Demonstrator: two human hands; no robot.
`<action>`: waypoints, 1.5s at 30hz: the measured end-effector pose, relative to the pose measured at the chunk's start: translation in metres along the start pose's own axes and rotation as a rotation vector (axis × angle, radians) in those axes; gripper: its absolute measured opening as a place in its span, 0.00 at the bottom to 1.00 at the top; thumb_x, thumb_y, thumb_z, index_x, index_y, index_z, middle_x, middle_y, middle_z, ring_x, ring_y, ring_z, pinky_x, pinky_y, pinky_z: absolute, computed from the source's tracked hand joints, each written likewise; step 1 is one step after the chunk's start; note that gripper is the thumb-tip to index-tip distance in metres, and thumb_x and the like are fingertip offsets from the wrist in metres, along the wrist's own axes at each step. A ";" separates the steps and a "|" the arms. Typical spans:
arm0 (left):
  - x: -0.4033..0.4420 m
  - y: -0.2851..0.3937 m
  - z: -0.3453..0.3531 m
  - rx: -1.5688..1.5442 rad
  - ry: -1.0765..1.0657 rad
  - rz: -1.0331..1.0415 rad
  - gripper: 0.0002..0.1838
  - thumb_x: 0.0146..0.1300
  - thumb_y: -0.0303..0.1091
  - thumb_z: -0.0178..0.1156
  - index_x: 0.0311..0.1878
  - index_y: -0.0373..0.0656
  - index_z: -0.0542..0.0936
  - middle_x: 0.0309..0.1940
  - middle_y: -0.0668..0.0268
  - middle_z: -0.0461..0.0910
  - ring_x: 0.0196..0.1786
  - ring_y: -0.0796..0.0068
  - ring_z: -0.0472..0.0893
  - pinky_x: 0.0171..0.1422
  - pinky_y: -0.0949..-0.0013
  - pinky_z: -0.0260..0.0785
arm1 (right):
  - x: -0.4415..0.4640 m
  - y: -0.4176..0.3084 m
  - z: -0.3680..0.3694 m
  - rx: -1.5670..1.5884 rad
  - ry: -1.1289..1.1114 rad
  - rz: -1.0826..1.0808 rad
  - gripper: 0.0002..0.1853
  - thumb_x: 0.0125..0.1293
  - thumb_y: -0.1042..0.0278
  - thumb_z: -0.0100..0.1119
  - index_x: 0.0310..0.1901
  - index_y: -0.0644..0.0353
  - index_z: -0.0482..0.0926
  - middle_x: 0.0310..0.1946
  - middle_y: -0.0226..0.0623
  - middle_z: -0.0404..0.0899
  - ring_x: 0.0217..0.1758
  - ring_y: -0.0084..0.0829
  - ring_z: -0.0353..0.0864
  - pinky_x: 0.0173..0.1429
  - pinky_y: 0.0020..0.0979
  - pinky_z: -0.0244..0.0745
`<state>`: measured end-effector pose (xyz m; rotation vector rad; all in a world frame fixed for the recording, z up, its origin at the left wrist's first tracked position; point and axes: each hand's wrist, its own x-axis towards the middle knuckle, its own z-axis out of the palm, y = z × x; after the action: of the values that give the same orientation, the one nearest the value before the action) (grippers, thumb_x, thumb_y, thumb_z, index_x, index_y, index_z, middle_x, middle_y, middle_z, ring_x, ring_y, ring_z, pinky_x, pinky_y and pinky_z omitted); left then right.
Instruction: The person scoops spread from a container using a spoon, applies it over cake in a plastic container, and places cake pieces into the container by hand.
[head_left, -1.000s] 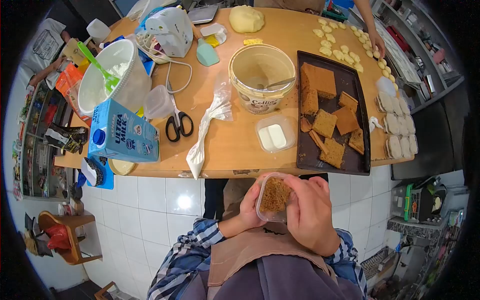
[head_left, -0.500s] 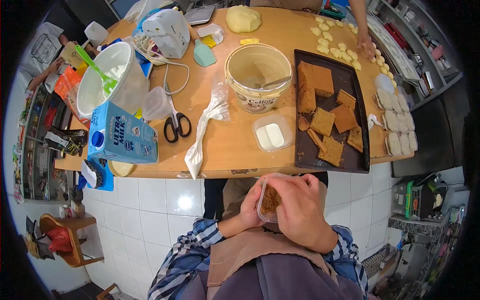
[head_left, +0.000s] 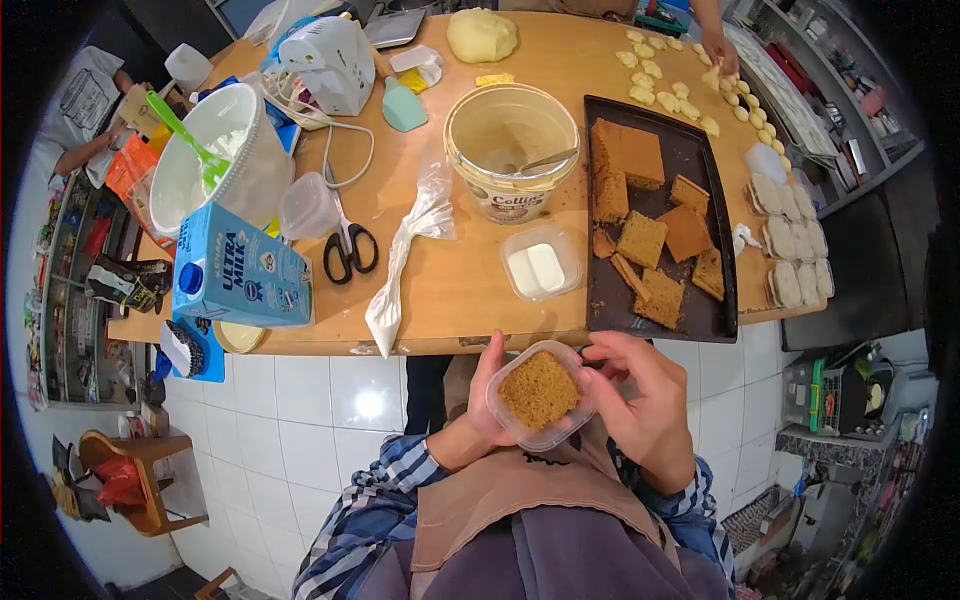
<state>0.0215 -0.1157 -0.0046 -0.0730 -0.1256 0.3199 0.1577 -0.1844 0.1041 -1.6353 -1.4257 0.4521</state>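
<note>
In front of my apron, a small clear plastic container (head_left: 498,424) with a square piece of brown cake (head_left: 540,391) inside is tilted toward me. My left hand (head_left: 486,405) grips it from the left, thumb up along its wall. At the right rim, my right hand (head_left: 645,405) has its bent fingers and thumb against the container's edge. Just beyond, on the table, a similar container (head_left: 542,262) holds two white blocks. Right of it, a dark baking tray (head_left: 620,312) carries a large cake block (head_left: 632,152) and several cut pieces.
A tub (head_left: 512,150) with a utensil, a filled piping bag (head_left: 400,270), scissors (head_left: 350,250), a milk carton (head_left: 245,270) and a white bowl (head_left: 215,160) occupy the table. Filled containers (head_left: 795,245) stand right. A co-worker's hand (head_left: 722,55) is among dough pieces at the far right.
My right hand has moved off the top of the cake to the container's right rim, its fingers opening out. The container has turned, so the cake's whole top now shows.
</note>
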 end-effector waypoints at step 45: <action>0.001 -0.005 0.016 0.473 0.319 0.066 0.46 0.58 0.73 0.24 0.57 0.37 0.64 0.50 0.55 0.71 0.53 0.66 0.73 0.59 0.63 0.66 | -0.011 -0.002 0.024 -0.340 -0.266 -0.461 0.08 0.49 0.72 0.54 0.34 0.60 0.73 0.43 0.36 0.78 0.47 0.31 0.74 0.45 0.35 0.61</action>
<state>0.0214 -0.1192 0.0119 0.3401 0.2708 0.3923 0.1348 -0.1853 0.0899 -1.4691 -2.1066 0.1676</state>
